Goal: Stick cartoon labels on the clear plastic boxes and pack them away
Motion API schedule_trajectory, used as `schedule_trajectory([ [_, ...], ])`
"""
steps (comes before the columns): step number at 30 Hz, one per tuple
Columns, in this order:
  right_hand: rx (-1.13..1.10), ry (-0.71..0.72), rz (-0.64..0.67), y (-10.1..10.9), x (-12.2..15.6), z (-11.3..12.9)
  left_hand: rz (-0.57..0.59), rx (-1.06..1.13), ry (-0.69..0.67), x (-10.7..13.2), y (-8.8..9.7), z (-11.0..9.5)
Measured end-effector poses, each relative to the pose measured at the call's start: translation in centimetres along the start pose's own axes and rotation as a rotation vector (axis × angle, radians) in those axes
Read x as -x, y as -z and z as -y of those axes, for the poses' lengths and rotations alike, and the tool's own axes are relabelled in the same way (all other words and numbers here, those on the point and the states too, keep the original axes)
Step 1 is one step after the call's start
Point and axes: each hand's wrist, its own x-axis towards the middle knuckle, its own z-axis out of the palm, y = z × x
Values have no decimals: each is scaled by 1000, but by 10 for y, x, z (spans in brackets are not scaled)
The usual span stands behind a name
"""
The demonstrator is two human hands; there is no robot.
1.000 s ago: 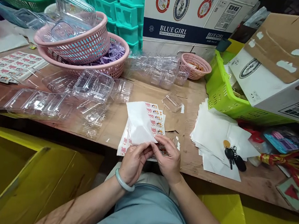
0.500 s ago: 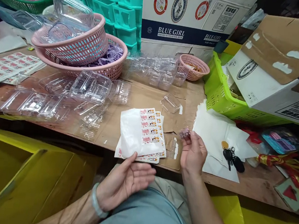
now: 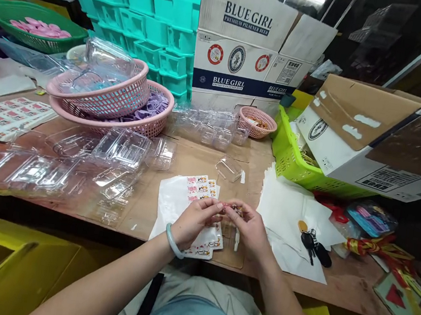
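Above the stacked sticker sheets [image 3: 174, 199], my left hand [image 3: 197, 222] and my right hand [image 3: 250, 229] meet with fingertips almost touching. Between them is a small sticker [image 3: 223, 207] with pink and brownish print, pinched from both sides. My fingers cover part of it, so its full outline is hidden. The white sheets carry rows of pink lettering and cartoon cats, and my left hand hides their lower right part. A clear plastic box [image 3: 229, 169] lies on the cardboard just beyond my hands.
Clear plastic boxes [image 3: 123, 147] spread over the left side, before stacked pink baskets [image 3: 156, 130]. A small pink basket [image 3: 257, 122] stands behind. On the right are white papers [image 3: 285, 202], keys [image 3: 312, 246] and a lime crate [image 3: 290, 162] under a carton [image 3: 352, 129].
My left hand has turned over and risen from the table edge to meet my right hand. My right hand has moved left with the sticker. The view has tilted upward.
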Motion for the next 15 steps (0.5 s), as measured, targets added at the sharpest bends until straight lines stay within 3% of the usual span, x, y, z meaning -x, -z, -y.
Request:
schedule_trajectory([
  [2, -79, -57, 30, 7, -26, -5, -38, -65, -14, -4, -1, -4],
  [6, -59, 37, -308, 17, -92, -22, -206, -59, -145, -21, -9, -5],
  [9, -46, -6, -281, 13, -123, -33, -206, -97, -209, -44, -14, -3],
  [11, -79, -32, -215, 3, -124, -34, -187, -133, -211, -58, -13, -4],
  [15, -226, 43, -166, -19, -91, -18, -221, -221, -282, -78, 0, -7],
])
